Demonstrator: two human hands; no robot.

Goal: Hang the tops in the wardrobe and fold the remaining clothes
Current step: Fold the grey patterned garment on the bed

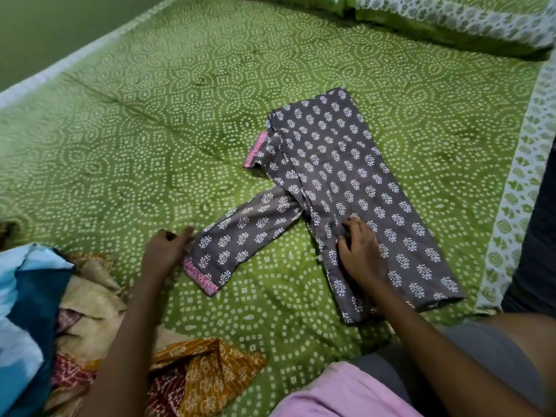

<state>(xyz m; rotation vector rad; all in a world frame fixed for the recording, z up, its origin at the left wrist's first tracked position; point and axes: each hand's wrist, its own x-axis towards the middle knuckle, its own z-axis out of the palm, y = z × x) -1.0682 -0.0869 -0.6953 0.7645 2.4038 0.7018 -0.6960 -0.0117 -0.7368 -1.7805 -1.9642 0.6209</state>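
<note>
A grey top [346, 173] with white leaf prints and pink-trimmed cuffs lies partly folded on the green bed sheet [150, 130]. One sleeve stretches out to the left. My left hand [167, 249] pinches that sleeve's cuff end, fingers curled. My right hand [359, 248] presses flat on the body of the top near the sleeve's base, fingers spread.
A pile of clothes [90, 320] in blue, beige, red and mustard sits at the lower left of the bed. Green patterned pillows [451, 22] lie at the far edge. My lap in pink cloth [337, 392] is at the bottom.
</note>
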